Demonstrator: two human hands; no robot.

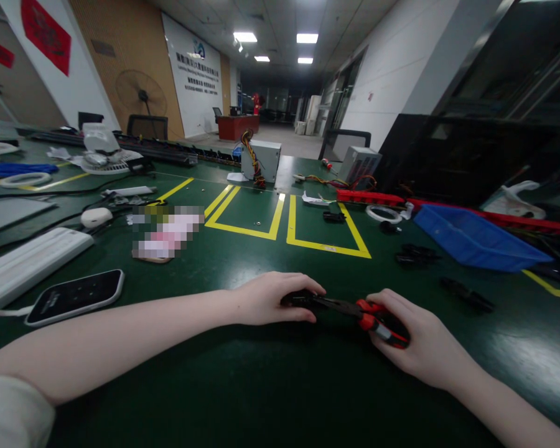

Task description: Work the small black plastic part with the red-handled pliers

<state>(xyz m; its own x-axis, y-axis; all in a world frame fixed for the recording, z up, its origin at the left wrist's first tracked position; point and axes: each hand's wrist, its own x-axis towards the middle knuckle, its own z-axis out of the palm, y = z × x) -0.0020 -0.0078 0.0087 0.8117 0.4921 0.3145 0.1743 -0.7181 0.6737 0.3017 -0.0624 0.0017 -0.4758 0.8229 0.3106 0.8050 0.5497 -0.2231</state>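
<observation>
One pair of pliers (pixel 354 309) sits low over the worktop (pixel 261 398). The right hand (pixel 420 342) has its fingers grasping the red handles. The left hand (pixel 270 298) has its fingers pinching one black part (pixel 298 300) at the tip. Open worktop lies all around, with two yellow-taped boxes (pixel 326 247) beyond.

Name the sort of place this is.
Probably an electronics assembly or repair workshop: green workbench with yellow tape outlines, grey metal power supply box trailing coloured wires, and red-handled pliers in the right hand.

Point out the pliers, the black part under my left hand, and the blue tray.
pliers (pixel 372 321), head view, on the red handle.
black part (pixel 295 299), head view, on the end that shows.
blue tray (pixel 462 247), head view, on its near wall.
</observation>
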